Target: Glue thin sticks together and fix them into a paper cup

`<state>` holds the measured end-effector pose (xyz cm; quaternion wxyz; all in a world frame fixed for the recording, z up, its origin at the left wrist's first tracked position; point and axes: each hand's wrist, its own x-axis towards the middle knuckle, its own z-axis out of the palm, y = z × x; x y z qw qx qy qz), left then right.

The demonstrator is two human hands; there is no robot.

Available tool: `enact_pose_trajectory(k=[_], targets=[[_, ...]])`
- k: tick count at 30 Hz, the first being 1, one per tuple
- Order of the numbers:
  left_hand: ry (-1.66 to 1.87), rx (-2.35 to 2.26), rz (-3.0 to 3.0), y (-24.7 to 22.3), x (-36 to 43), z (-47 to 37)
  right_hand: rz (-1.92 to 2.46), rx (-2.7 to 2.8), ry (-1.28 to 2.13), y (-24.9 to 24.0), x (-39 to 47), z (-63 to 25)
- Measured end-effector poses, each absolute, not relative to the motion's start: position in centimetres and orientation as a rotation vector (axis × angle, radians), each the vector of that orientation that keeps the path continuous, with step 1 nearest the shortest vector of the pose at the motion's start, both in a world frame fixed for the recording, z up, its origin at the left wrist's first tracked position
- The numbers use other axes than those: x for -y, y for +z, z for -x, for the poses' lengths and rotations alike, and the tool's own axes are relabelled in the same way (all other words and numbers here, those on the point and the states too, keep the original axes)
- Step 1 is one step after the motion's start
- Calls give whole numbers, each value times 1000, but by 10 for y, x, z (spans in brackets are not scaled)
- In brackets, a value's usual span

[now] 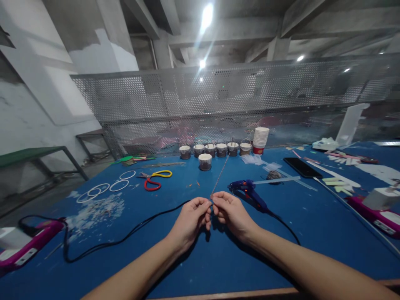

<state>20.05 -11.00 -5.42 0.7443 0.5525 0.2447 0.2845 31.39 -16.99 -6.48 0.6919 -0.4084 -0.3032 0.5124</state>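
Note:
My left hand (195, 214) and my right hand (230, 211) meet at the middle of the table, fingertips pinched close together. Between them they grip the lower end of a thin, twisted grey-brown strand (220, 174), which rises away from me towards the cups; whether it is cord or wire I cannot tell. To the right of my right hand lies a blue hot glue gun (250, 192) with a clear glue stick in its back. A small cup (205, 162) with a white upper part and dark lower part stands beyond my hands. Several similar cups (221, 150) form a row behind it.
Scissors (153, 179) with red and yellow handles and white rings (119, 185) lie left. A black cable (137, 228) crosses the table. Right are a ball of twine (274, 176), a phone (301, 167) and a pink power strip (375, 216). Stacked paper cups (260, 140) stand at the back.

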Motion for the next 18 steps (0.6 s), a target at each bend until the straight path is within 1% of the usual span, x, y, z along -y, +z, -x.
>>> enact_pose_trajectory(k=[5,10,16,18], targets=[[559,-463,-1111,-54,109,-200,890,659,1192,-64,170,-314],[481,-470,-1112,-55,109,-200,962,682,1132,-65,171,-314],[672,-661,-1552,-54,111,-198,1075,746,1011,-67,170,-316],[685,-697,-1649,-54,112,-197,1090,772,997,-67,170,-315]])
